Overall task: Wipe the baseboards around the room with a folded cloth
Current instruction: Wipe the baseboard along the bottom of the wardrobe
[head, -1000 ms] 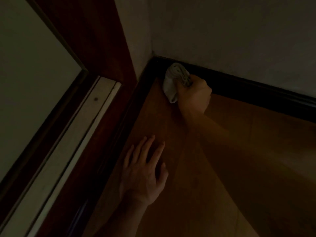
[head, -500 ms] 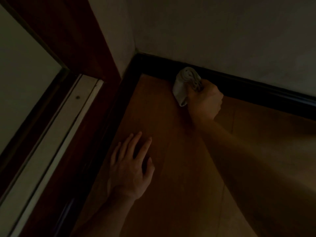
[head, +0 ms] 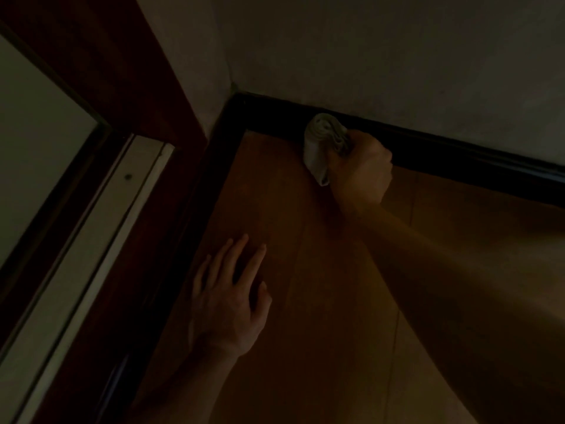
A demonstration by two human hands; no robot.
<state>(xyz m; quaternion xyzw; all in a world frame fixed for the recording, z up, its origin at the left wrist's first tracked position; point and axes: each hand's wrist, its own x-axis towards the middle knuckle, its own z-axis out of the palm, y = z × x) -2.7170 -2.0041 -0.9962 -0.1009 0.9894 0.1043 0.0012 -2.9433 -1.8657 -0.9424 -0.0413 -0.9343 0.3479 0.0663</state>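
Our right hand [head: 360, 172] grips the cloth [head: 321, 145] against the baseboard [head: 458, 151] near the corner, our left hand [head: 229, 301] lies flat, and most baseboard seems left.

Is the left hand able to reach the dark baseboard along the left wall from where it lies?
Probably yes: the left hand lies flat on the brown wooden floor beside that dark baseboard, with nothing visible between them.
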